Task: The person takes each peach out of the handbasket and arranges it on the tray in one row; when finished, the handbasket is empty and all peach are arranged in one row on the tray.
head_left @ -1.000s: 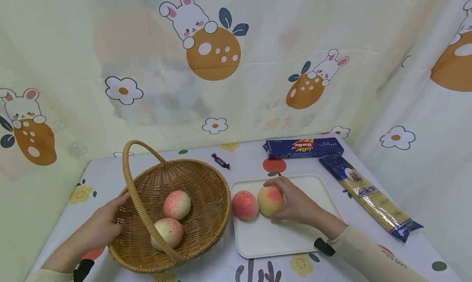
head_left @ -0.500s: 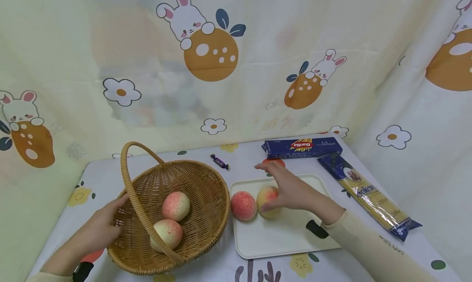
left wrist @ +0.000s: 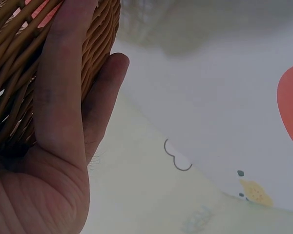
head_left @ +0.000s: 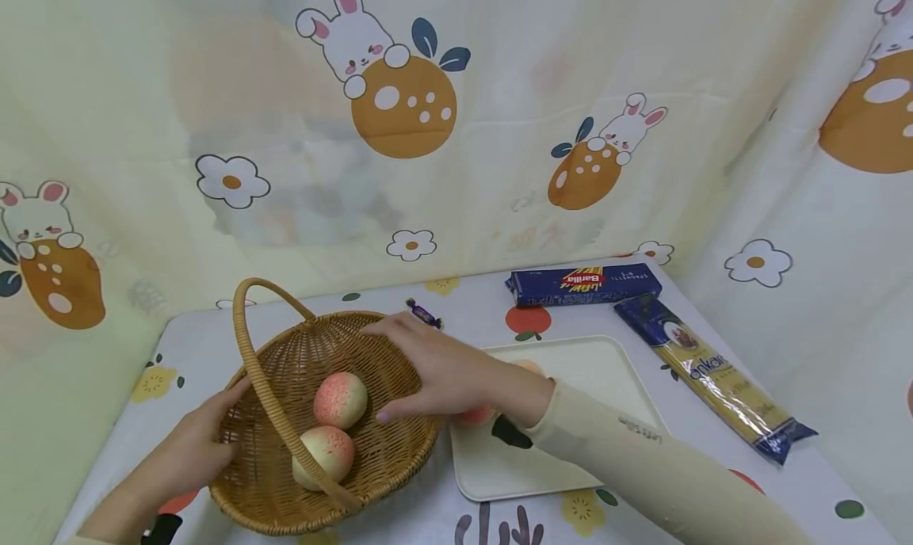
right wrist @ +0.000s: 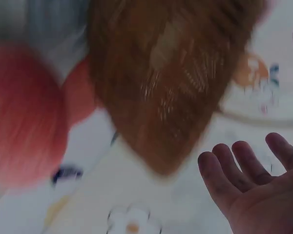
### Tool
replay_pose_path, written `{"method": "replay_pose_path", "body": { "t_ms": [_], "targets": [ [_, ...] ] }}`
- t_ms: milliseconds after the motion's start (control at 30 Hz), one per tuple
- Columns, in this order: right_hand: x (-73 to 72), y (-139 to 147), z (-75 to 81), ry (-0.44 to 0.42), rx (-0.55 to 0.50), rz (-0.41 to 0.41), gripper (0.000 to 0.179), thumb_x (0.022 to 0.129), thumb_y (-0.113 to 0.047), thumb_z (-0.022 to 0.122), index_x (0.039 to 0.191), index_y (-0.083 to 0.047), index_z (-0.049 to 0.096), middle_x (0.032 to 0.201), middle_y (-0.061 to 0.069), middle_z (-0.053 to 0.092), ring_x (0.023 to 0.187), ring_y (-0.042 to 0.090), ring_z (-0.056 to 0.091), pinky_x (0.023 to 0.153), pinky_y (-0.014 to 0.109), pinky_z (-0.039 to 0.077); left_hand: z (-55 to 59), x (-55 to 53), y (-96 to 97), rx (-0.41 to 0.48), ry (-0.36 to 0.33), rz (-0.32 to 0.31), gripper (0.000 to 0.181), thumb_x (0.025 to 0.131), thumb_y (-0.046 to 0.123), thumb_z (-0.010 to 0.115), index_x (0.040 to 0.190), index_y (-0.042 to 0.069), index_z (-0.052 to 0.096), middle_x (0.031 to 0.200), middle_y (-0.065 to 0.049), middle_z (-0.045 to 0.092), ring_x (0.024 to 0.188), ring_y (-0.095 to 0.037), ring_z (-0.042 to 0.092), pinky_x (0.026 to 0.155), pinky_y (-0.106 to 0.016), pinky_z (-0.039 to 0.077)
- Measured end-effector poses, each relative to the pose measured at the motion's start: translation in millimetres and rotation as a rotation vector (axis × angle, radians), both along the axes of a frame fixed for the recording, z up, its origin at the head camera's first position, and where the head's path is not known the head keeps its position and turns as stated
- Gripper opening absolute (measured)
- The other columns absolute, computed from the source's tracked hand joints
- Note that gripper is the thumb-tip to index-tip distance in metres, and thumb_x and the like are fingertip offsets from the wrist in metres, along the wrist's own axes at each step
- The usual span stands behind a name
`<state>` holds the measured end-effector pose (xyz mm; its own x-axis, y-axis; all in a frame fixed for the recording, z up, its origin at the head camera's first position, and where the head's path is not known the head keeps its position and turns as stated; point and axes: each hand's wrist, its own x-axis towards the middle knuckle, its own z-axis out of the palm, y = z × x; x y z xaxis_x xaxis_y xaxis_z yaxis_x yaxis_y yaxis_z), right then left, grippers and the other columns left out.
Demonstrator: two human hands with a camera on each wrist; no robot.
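Gripping the basket [head_left: 391, 456] by its left wall, lower left of the frame, your left hand [head_left: 191, 448] presumably steadies it. Your right hand [head_left: 444, 368], fingers spread and empty, hangs over its right side near two peaches [head_left: 341, 400]. Right of center, the tray [head_left: 581, 375] likely stops two partly hidden peaches [head_left: 475, 417] rolling.

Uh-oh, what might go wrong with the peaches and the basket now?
The right hand spreads over the basket's edge; bumping it might tip the basket, though the left hand grips the other side. If it tips, the two loose peaches inside could roll. Also, the right sleeve crosses over the tray, so it might nudge the peaches there, and the low rim may not stop them.
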<state>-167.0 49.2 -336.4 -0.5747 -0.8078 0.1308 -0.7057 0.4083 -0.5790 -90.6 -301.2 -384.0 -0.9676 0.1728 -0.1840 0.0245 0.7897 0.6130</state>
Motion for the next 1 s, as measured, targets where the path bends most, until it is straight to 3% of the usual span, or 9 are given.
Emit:
{"method": "replay_pose_path", "body": {
  "t_ms": [200, 400, 600, 767, 900, 1000],
  "targets": [
    [14.2, -43.9, -16.7, -0.009, 0.155, 0.191, 0.093, 0.088, -0.048, 0.074, 0.161, -0.018, 0.024, 0.155, 0.001, 0.036, 0.14, 0.008, 0.035, 0.113, 0.025, 0.032, -1.1, 0.7, 0.1, 0.008, -0.021, 0.007, 0.092, 0.075, -0.012, 0.061, 0.157, -0.008, 0.02, 0.151, -0.043, 0.027, 0.135, -0.062, 0.031, 0.096, -0.069, 0.042],
    [22.8, -68.2, -30.6, -0.029, 0.284, 0.336, 0.084, 0.093, -0.037, 0.073, 0.16, -0.013, 0.029, 0.156, -0.002, 0.039, 0.14, 0.002, 0.033, 0.11, 0.016, 0.03, -1.5, 1.7, 0.6, -0.001, -0.007, 0.005, 0.091, 0.075, -0.011, 0.063, 0.157, -0.009, 0.022, 0.15, -0.043, 0.03, 0.134, -0.061, 0.032, 0.096, -0.07, 0.042],
    [25.8, -77.0, -35.8, 0.045, 0.335, 0.338, 0.083, 0.091, -0.033, 0.076, 0.16, -0.017, 0.033, 0.151, -0.004, 0.047, 0.133, 0.003, 0.043, 0.106, 0.017, 0.035, -1.1, 2.7, 0.4, -0.029, 0.027, -0.002, 0.09, 0.075, -0.009, 0.064, 0.156, -0.008, 0.024, 0.149, -0.042, 0.032, 0.133, -0.061, 0.034, 0.097, -0.071, 0.041],
    [30.8, -79.0, -35.5, 0.148, 0.391, 0.291, 0.078, 0.087, -0.038, 0.079, 0.155, -0.027, 0.044, 0.138, -0.005, 0.051, 0.113, 0.001, 0.05, 0.089, 0.014, 0.044, -1.8, 3.5, 0.0, -0.017, 0.031, -0.006, 0.091, 0.074, -0.011, 0.063, 0.156, -0.008, 0.023, 0.149, -0.042, 0.031, 0.134, -0.061, 0.033, 0.097, -0.071, 0.041],
    [32.8, -81.0, -37.4, 0.161, 0.374, 0.267, 0.067, 0.081, -0.036, 0.085, 0.142, -0.027, 0.058, 0.131, -0.008, 0.053, 0.108, -0.001, 0.051, 0.085, 0.013, 0.044, -3.3, 4.0, 0.2, -0.014, 0.04, -0.006, 0.091, 0.074, -0.011, 0.063, 0.156, -0.009, 0.024, 0.148, -0.043, 0.032, 0.132, -0.061, 0.036, 0.096, -0.07, 0.043],
    [33.4, -83.8, -39.1, 0.143, 0.34, 0.269, 0.054, 0.079, -0.028, 0.087, 0.126, -0.024, 0.059, 0.116, -0.012, 0.058, 0.099, -0.001, 0.055, 0.081, 0.013, 0.045, -3.8, 3.1, 0.4, -0.009, 0.03, -0.004, 0.09, 0.074, -0.011, 0.063, 0.156, -0.01, 0.024, 0.148, -0.043, 0.032, 0.131, -0.06, 0.038, 0.094, -0.068, 0.045]
  ]
}}
